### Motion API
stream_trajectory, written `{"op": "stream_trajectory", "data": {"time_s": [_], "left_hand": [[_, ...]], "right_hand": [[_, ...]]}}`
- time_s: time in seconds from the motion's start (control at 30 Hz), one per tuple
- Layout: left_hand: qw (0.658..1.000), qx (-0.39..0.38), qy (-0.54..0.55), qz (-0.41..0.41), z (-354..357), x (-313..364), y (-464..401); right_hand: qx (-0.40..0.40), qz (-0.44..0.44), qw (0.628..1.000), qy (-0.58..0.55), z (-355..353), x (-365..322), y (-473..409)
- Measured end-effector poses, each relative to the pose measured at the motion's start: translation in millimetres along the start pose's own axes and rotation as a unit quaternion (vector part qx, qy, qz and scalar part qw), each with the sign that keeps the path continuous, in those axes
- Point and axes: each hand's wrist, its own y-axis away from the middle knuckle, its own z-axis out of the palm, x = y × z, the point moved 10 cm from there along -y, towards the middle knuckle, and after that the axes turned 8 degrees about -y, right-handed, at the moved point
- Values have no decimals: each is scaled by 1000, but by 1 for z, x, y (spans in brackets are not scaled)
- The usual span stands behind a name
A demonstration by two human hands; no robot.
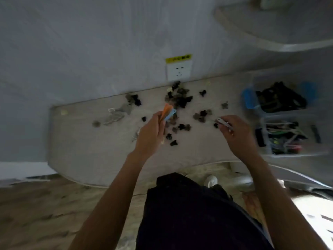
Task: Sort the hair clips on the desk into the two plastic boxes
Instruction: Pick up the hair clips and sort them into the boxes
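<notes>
A pale desk (90,150) runs along the wall, and everything here is placed from it. At the desk's right end stand two clear plastic boxes: the far box (281,98) holds dark claw clips, the near box (288,139) holds long flat clips. Loose hair clips (180,100) lie scattered over the desk's middle, toward the wall. A person stands at the desk's front edge. The right hand (237,134), nearer the boxes, pinches a slim pale clip (223,122) whose long axis points back toward the pile. The left hand (151,134) grips flat orange and blue clips (168,113), standing upright above the pile.
</notes>
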Motion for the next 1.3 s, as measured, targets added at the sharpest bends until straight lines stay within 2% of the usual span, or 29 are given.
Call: {"op": "stream_trajectory", "data": {"time_s": [0.2, 0.33, 0.4, 0.57, 0.7, 0.8, 0.9, 1.03, 1.13, 1.2, 1.3], "left_hand": [[988, -60, -18, 145, 87, 133, 2], [971, -83, -23, 225, 131, 214, 9], [968, -76, -29, 239, 145, 247, 8], [963, -72, -99, 239, 186, 300, -12], [952, -117, -153, 240, 229, 318, -27], [949, -128, -148, 248, 243, 317, -24], [957, -101, -112, 247, 229, 303, -15], [962, 56, -73, 258, 164, 271, 8], [971, 163, -86, 152, 113, 205, 25], [970, 203, -113, 70, 88, 145, 38], [966, 192, -165, -43, 74, 58, 57]], "right_hand": [[77, 62, 991, 89, -128, 104, 30], [10, 50, 990, 131, -142, 145, 22], [-16, 46, 989, 138, -144, 157, 24], [91, 11, 980, 178, -183, 164, 51], [91, 45, 978, 184, -186, 180, 68], [94, 48, 978, 180, -186, 185, 73], [109, 29, 976, 186, -185, 176, 74], [107, -33, 987, 111, -165, 137, 69], [86, -108, 989, 43, -129, 90, 62], [29, -114, 993, 6, -89, 69, 57], [-87, -56, 994, -22, -21, 71, 46]]}}
